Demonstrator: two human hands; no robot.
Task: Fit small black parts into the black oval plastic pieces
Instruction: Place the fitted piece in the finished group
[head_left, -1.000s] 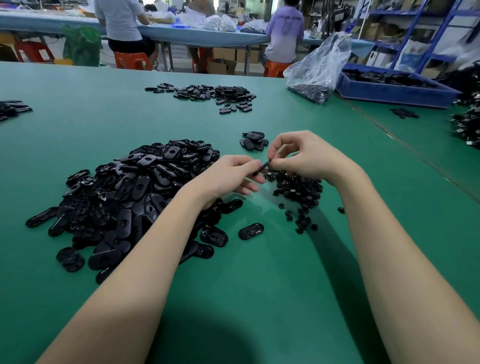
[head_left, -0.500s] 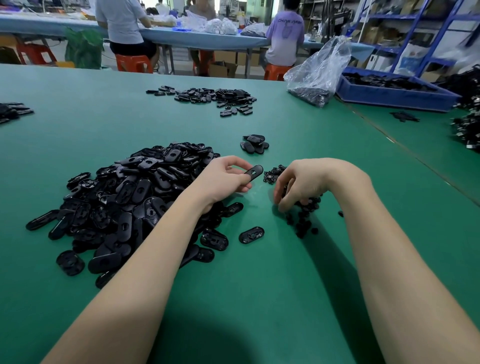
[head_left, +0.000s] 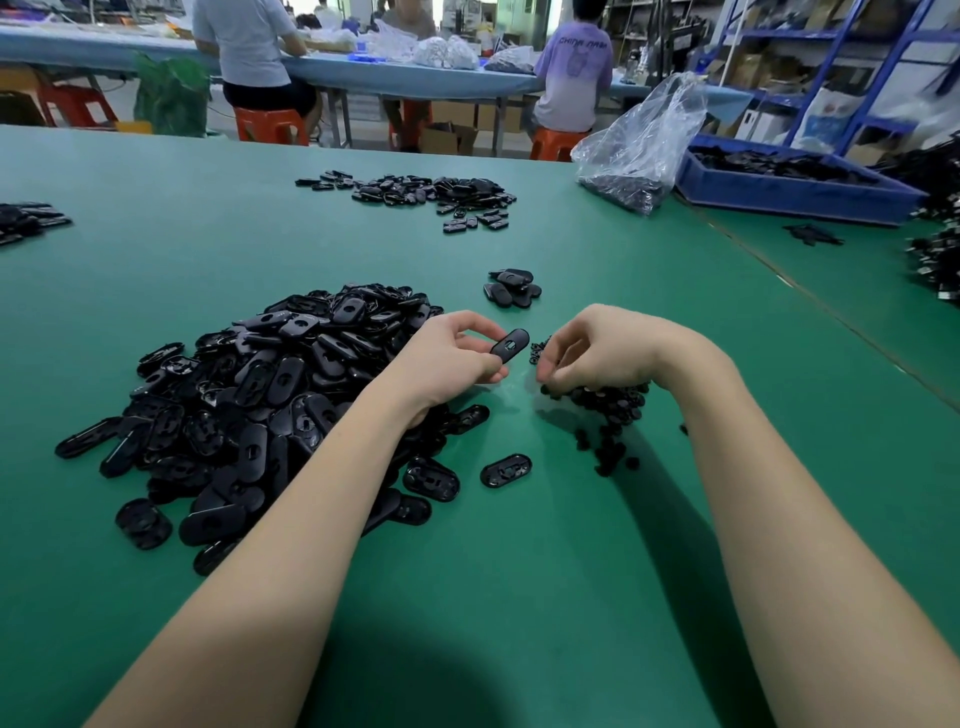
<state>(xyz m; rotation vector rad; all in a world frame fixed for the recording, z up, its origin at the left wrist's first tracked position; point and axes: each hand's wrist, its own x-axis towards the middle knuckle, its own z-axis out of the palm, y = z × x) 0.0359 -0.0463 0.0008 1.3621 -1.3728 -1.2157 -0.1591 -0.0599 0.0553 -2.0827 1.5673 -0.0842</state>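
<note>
My left hand (head_left: 452, 358) pinches one black oval piece (head_left: 510, 345) by its near end, lifted above the table. My right hand (head_left: 597, 348) hovers over the pile of small black parts (head_left: 608, 410). Its thumb and fingertips are curled together on a small black part (head_left: 545, 387), which barely shows, a short way right of the oval piece. A big heap of oval pieces (head_left: 249, 400) lies under and left of my left forearm. A small stack of oval pieces (head_left: 511, 288) lies just beyond my hands.
Loose oval pieces (head_left: 505, 470) lie near my left wrist. Another spread of pieces (head_left: 431, 195) sits farther back. At back right stand a clear plastic bag (head_left: 639, 150) and a blue tray (head_left: 795, 189). People sit at the far table.
My right hand left the oval piece, dipped into the small-parts pile, and has risen back toward the piece. My left hand has turned the oval piece flatter, face up.
</note>
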